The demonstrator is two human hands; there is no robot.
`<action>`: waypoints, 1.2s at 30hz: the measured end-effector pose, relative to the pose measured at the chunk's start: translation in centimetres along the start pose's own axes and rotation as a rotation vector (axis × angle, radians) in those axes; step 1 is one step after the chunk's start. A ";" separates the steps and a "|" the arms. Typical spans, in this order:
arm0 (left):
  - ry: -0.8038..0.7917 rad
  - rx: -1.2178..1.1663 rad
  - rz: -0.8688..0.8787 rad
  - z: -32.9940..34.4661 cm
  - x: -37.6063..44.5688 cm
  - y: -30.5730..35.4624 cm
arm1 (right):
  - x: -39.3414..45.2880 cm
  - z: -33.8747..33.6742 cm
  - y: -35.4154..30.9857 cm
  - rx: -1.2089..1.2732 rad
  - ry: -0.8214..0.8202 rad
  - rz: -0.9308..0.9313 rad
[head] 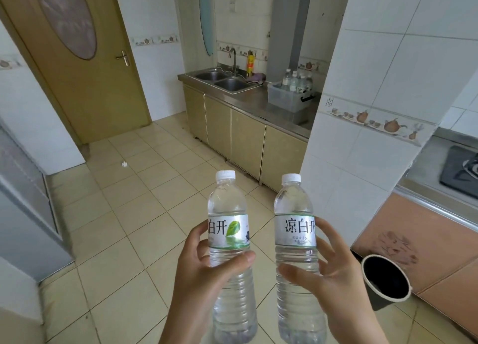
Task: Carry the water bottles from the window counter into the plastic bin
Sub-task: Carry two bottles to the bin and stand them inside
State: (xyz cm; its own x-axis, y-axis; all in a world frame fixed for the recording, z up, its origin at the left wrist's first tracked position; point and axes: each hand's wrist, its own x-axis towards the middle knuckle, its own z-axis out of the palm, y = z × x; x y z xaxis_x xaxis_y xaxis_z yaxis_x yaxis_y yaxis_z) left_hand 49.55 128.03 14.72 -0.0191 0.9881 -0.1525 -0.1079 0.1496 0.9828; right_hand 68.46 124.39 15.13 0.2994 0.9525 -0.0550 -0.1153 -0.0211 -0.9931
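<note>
I hold two clear water bottles with white caps upright in front of me over the tiled floor. My left hand (204, 268) grips the left bottle (229, 214) around its middle, just below the green-leaf label. My right hand (333, 271) grips the right bottle (294, 209) at its white label. Far ahead, a grey plastic bin (287, 98) stands on the steel counter to the right of the sink, with several water bottles (297, 81) upright inside it.
A double sink (222, 78) with a tap sits at the counter's left. A white tiled pillar (375, 111) stands between me and the bin's right side. A black waste bin (385, 279) is on the floor to the right. A wooden door (77, 59) is at far left, and a gas hob (460, 170) lies at right.
</note>
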 end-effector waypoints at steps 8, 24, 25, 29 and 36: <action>-0.033 0.009 -0.023 3.1 15.8 0.9 | 15.0 2.2 0.8 -0.014 0.049 0.017; -0.061 -0.005 -0.031 10.0 42.8 5.2 | 42.3 4.5 -2.6 -0.002 0.073 -0.007; -0.052 -0.006 -0.029 10.7 44.6 5.3 | 44.4 4.3 -2.7 -0.006 0.068 -0.007; -0.015 -0.003 -0.017 14.1 52.0 5.6 | 53.1 3.4 -3.0 -0.039 0.042 -0.017; 0.025 -0.013 -0.033 19.1 62.7 6.8 | 65.8 2.6 -4.6 -0.067 -0.001 -0.008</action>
State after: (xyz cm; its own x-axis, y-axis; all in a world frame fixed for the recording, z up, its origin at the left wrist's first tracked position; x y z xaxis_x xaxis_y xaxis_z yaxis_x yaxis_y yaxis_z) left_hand 66.63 191.64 13.84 -0.0400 0.9815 -0.1875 -0.1220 0.1814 0.9758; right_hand 86.25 187.90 16.31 0.2990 0.9531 -0.0474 -0.0497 -0.0341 -0.9982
